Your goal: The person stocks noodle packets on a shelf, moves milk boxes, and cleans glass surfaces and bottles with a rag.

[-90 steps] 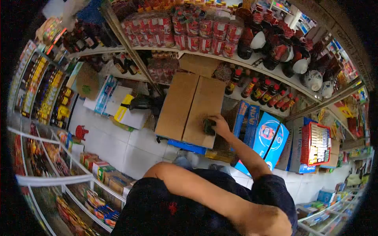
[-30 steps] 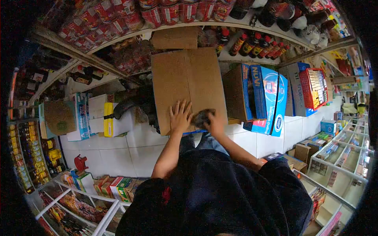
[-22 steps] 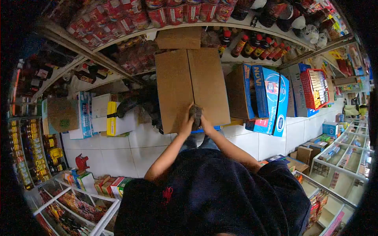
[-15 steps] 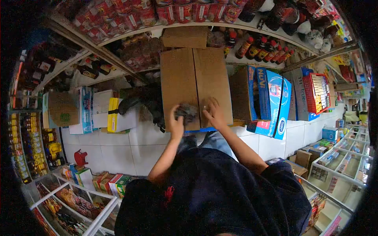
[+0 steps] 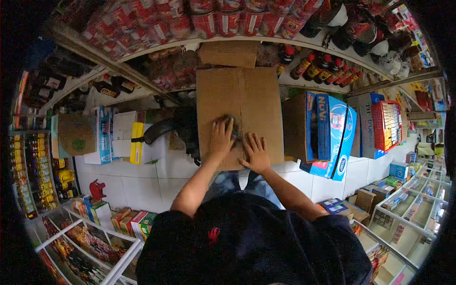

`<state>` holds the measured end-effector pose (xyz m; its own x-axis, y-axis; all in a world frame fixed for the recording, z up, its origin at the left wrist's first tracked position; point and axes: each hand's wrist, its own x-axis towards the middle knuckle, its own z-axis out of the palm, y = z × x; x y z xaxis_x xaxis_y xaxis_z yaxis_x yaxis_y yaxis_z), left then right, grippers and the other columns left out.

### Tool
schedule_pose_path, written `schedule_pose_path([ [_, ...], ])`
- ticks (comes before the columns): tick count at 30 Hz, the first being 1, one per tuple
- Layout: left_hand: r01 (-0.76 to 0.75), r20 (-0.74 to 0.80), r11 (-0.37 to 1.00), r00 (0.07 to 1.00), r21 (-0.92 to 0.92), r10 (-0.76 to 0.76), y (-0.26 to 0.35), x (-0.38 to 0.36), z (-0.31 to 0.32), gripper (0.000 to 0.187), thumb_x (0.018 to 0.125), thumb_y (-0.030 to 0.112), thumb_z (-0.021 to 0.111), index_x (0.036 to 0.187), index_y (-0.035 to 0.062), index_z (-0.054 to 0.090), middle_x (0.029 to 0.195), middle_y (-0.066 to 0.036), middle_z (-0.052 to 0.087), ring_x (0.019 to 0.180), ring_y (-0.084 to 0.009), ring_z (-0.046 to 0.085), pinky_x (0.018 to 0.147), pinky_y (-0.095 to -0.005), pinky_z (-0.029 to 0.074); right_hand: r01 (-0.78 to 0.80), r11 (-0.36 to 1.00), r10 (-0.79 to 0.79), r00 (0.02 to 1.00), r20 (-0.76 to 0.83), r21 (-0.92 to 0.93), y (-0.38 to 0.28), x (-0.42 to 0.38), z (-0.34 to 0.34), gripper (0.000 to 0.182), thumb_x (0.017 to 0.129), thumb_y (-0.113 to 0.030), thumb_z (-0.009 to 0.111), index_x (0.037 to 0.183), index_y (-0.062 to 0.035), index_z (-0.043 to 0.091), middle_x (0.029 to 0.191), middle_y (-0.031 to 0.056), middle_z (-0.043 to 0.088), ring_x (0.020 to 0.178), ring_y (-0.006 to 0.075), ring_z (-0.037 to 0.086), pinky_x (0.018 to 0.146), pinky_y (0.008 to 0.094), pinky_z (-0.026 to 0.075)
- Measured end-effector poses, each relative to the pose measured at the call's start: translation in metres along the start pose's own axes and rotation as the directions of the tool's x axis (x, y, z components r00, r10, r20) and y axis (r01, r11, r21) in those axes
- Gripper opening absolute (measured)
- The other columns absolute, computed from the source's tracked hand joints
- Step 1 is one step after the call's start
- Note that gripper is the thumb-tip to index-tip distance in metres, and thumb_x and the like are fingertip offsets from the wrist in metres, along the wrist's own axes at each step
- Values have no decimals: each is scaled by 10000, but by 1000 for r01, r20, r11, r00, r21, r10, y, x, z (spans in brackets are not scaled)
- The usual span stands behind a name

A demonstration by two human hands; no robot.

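A large brown cardboard carton (image 5: 263,95) stands in front of me, its top flaps meeting along a middle seam. My left hand (image 5: 221,140) lies on the carton just left of the seam, fingers stretched out over a small dark object (image 5: 231,118). Most of that object is covered by the hand, and its kind is not clear. To the right of the seam, my right hand (image 5: 257,151) rests flat on the cardboard with fingers spread, holding nothing.
A smaller brown box (image 5: 228,53) sits behind the carton, below shelved red cans (image 5: 228,23). Blue boxes (image 5: 339,135) and a red basket (image 5: 385,124) stand at right. At left are more boxes (image 5: 102,135) and a black curved thing (image 5: 161,129). Glass cases (image 5: 95,242) line the near side.
The raised right flap now lies level with the left one. My left hand has gone from gripping the dark object to lying over it. My right hand has flattened onto the carton.
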<state>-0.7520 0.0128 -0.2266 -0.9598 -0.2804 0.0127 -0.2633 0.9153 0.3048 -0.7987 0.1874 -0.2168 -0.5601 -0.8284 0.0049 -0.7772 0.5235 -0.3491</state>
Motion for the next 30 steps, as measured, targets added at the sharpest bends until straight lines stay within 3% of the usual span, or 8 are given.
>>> schedule_pose_path([
  [5,5,-148,996,989,84,8,-38,133,24,629,795,265,587,1316,82,287,1231,-175,381,1161,-357,333,985,-435,286,-24,999,25,1000,-5,32,1,1,3,680,740,-513,504,1282,-122,379,1365,152,275,1269,329,228,1025,529,124],
  [8,57,-163,992,986,110,-39,-49,181,-1,578,811,271,568,1287,52,326,1246,-186,373,1143,-357,354,967,-444,307,-32,999,32,999,32,-17,4,3,3,708,729,-536,494,1305,-150,350,1387,118,248,1271,323,226,1027,535,123],
  [15,150,-265,970,960,192,-96,-107,151,-5,539,801,229,591,1242,17,366,1216,-198,390,1082,-370,405,891,-453,372,-44,999,41,995,89,21,-2,-4,5,691,741,-539,474,1293,-137,366,1381,151,244,1266,341,227,1021,536,130],
  [17,273,-322,962,913,25,-251,-116,143,-15,542,785,212,611,1225,3,374,1195,-217,395,1068,-378,409,883,-455,373,-39,999,39,995,89,-2,5,4,5,695,743,-541,469,1298,-138,357,1382,154,240,1265,342,228,1021,537,127],
  [18,284,-367,957,897,57,-244,-116,127,-8,531,789,216,605,1214,-6,377,1198,-232,381,1072,-393,393,902,-462,345,-36,999,37,995,89,-6,5,4,5,699,746,-544,464,1301,-135,351,1382,155,239,1264,343,228,1022,537,123],
  [21,252,-293,967,927,28,-233,-84,63,-14,536,773,191,610,1214,-6,377,1213,-234,358,1087,-400,367,916,-471,318,-35,999,38,993,113,-26,3,1,6,706,749,-551,455,1305,-131,344,1382,156,236,1265,343,225,1025,535,116],
  [26,69,70,998,995,-13,-67,-21,-78,5,667,693,252,665,1270,117,359,1241,-198,322,1103,-401,340,893,-518,313,-25,998,29,995,97,-50,4,2,9,711,747,-559,453,1303,-128,347,1379,155,242,1269,344,214,1027,533,111],
  [30,67,182,996,982,-51,-57,-16,-66,-1,669,699,279,660,1282,154,358,1264,-181,312,1090,-388,358,865,-513,351,-44,998,50,990,132,-45,3,3,8,690,755,-545,449,1303,-138,351,1396,135,219,1303,311,148,1033,536,80],
])
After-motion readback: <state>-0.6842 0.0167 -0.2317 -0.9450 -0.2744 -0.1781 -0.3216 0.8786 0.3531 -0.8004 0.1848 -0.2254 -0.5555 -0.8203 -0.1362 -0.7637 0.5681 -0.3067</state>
